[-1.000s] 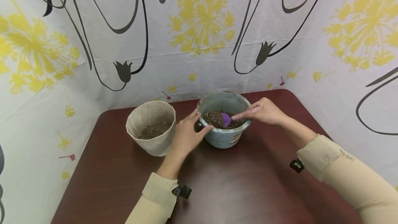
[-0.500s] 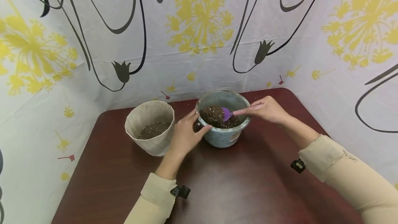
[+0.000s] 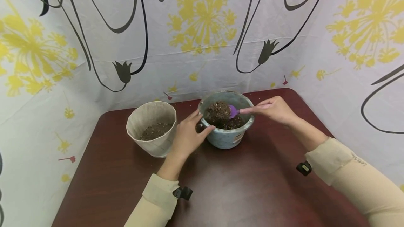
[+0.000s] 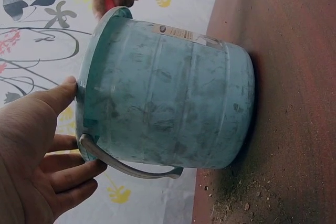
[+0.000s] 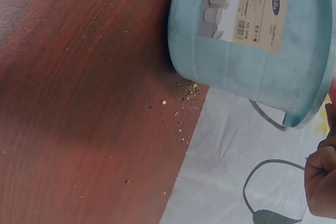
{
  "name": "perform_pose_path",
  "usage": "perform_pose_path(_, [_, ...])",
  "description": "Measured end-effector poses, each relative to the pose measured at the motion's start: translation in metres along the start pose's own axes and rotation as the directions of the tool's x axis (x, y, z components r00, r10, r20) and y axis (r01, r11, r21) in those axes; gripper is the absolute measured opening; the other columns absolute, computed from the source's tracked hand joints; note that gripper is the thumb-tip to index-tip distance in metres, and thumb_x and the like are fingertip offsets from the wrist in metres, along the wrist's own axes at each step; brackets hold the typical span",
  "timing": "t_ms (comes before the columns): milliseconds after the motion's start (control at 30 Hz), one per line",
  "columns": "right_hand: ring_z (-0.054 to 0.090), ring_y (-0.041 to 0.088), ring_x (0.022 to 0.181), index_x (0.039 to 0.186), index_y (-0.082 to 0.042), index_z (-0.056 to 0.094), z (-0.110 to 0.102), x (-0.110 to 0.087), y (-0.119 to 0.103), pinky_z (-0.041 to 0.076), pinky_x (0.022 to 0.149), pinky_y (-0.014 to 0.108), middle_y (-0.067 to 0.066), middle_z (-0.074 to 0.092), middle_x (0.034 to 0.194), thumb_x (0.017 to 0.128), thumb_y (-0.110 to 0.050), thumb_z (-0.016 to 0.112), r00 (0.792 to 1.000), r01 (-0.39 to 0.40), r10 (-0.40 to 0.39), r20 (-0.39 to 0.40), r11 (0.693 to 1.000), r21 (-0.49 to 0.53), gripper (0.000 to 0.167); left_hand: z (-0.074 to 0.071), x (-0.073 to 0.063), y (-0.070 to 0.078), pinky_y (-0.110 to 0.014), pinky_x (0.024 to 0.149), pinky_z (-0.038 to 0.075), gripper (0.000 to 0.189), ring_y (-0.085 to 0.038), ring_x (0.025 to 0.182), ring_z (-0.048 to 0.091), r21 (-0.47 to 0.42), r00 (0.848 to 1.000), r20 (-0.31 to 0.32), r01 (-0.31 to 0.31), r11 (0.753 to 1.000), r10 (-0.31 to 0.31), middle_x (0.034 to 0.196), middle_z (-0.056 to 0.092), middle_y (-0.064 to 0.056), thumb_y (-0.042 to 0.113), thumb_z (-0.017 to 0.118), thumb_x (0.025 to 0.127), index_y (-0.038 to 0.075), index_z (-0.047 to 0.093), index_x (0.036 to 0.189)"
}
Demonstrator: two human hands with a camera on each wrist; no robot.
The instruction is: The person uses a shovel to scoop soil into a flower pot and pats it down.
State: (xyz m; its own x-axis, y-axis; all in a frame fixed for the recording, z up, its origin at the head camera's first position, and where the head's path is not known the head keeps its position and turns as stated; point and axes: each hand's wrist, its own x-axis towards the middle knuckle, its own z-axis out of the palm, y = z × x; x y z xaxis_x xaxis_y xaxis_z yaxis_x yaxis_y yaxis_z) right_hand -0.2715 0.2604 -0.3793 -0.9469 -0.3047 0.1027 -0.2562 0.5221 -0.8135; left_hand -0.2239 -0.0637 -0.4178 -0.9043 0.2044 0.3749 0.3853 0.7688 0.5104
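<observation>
A small garden trowel (image 3: 234, 111) with a purple blade is gripped by its handle in my right hand (image 3: 277, 110). Dark, crumbly soil (image 3: 220, 110) is heaped on its blade, inside the blue-green bucket (image 3: 224, 140). More soil lies beneath it in the bucket. My left hand (image 3: 188, 133) holds the bucket's near-left rim, thumb on one side and fingers spread by the wire handle (image 4: 131, 169), as the left wrist view shows. To the left stands a cream faceted pot (image 3: 159, 146) with soil (image 3: 155, 131) low inside. In the right wrist view, the bucket wall hides the blade.
Both vessels stand on a dark red-brown table (image 3: 233, 188), near its back edge. Loose soil crumbs (image 5: 181, 111) are scattered on the tabletop around the bucket. A white cloth with printed flowers (image 3: 202, 16) hangs closely behind and at both sides.
My right hand has lifted the trowel slightly and drawn it right, bringing a heap of soil up within the bucket. My left hand stays on the rim.
</observation>
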Motion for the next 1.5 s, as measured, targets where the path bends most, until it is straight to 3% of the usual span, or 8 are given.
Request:
perform_pose_path(367, [0.066,0.007,0.111,0.106,-0.020,0.082,0.003,-0.007,-0.015,0.050,0.088,0.020,-0.003,0.078,0.100,0.098,-0.029,0.069,1.000,-0.022,0.022,0.004,0.999,0.048,0.018,-0.003,0.000,-0.001,-0.048,0.107,0.046,0.070,-0.033,0.130,0.057,-0.003,1.000,-0.020,-0.013,1.000,0.013,0.148,0.055,-0.009,0.055,0.072,0.089,0.004,0.065,0.135])
perform_pose_path(700, [0.064,0.008,0.115,0.103,-0.027,0.083,0.001,-0.002,-0.003,0.049,0.092,0.020,-0.006,0.078,0.099,0.094,-0.043,0.072,1.000,-0.022,0.023,-0.015,0.997,0.070,0.021,-0.005,-0.002,0.000,-0.049,0.105,0.048,0.067,-0.032,0.127,0.059,0.036,1.000,-0.019,-0.020,0.999,0.021,0.146,0.057,-0.007,0.056,0.070,0.090,0.005,0.066,0.134])
perform_pose_path(833, [0.065,0.004,0.110,0.103,-0.027,0.083,0.000,-0.002,-0.006,0.049,0.087,0.019,-0.005,0.078,0.098,0.094,-0.043,0.072,0.999,-0.024,0.026,-0.025,0.998,0.055,0.021,-0.006,-0.001,-0.001,-0.049,0.107,0.045,0.064,-0.031,0.130,0.057,0.065,0.999,-0.020,-0.037,0.997,0.038,0.145,0.058,-0.008,0.055,0.069,0.092,0.006,0.067,0.133])
perform_pose_path(900, [0.064,0.001,0.096,0.102,-0.027,0.083,-0.002,-0.002,-0.009,0.047,0.076,0.017,-0.001,0.078,0.096,0.093,-0.043,0.072,0.999,-0.023,0.024,-0.032,0.999,0.046,0.021,-0.007,-0.001,-0.001,-0.048,0.109,0.044,0.062,-0.030,0.132,0.055,0.078,0.998,-0.026,-0.047,0.996,0.049,0.144,0.058,-0.008,0.054,0.069,0.092,0.006,0.067,0.133])
perform_pose_path(1067, [0.064,0.002,0.098,0.104,-0.026,0.083,-0.004,-0.002,-0.015,0.047,0.077,0.017,-0.001,0.078,0.098,0.092,-0.046,0.073,0.999,-0.022,0.023,-0.026,0.998,0.052,0.025,-0.015,-0.001,0.000,-0.049,0.110,0.043,0.058,-0.029,0.136,0.051,0.104,0.998,-0.033,-0.053,0.993,0.057,0.145,0.058,-0.009,0.050,0.069,0.093,0.006,0.068,0.132])
perform_pose_path(1133, [0.065,0.005,0.110,0.106,-0.026,0.082,-0.005,-0.001,-0.017,0.048,0.086,0.019,-0.002,0.078,0.101,0.091,-0.046,0.073,0.999,-0.026,0.027,-0.020,0.998,0.055,0.027,-0.019,-0.002,-0.001,-0.050,0.110,0.043,0.057,-0.029,0.138,0.049,0.123,0.998,-0.034,-0.052,0.991,0.056,0.145,0.057,-0.009,0.049,0.069,0.094,0.007,0.068,0.132])
perform_pose_path(1233, [0.064,0.006,0.111,0.107,-0.027,0.082,-0.004,0.000,-0.021,0.048,0.086,0.020,-0.003,0.078,0.101,0.092,-0.046,0.073,0.999,-0.028,0.029,-0.020,0.998,0.048,0.027,-0.026,-0.003,-0.003,-0.053,0.109,0.042,0.054,-0.030,0.138,0.048,0.162,0.997,-0.048,-0.059,0.985,0.067,0.145,0.058,-0.010,0.048,0.067,0.096,0.007,0.068,0.132])
perform_pose_path(1500, [0.063,0.009,0.118,0.104,-0.028,0.083,-0.002,0.003,-0.028,0.049,0.091,0.020,-0.006,0.078,0.098,0.090,-0.049,0.074,0.999,-0.031,0.033,-0.026,0.997,0.075,0.027,-0.052,-0.009,-0.017,-0.056,0.114,0.031,0.048,-0.034,0.141,0.044,0.272,0.996,-0.062,-0.045,0.961,0.064,0.147,0.055,-0.013,0.042,0.050,0.106,0.009,0.063,0.139])
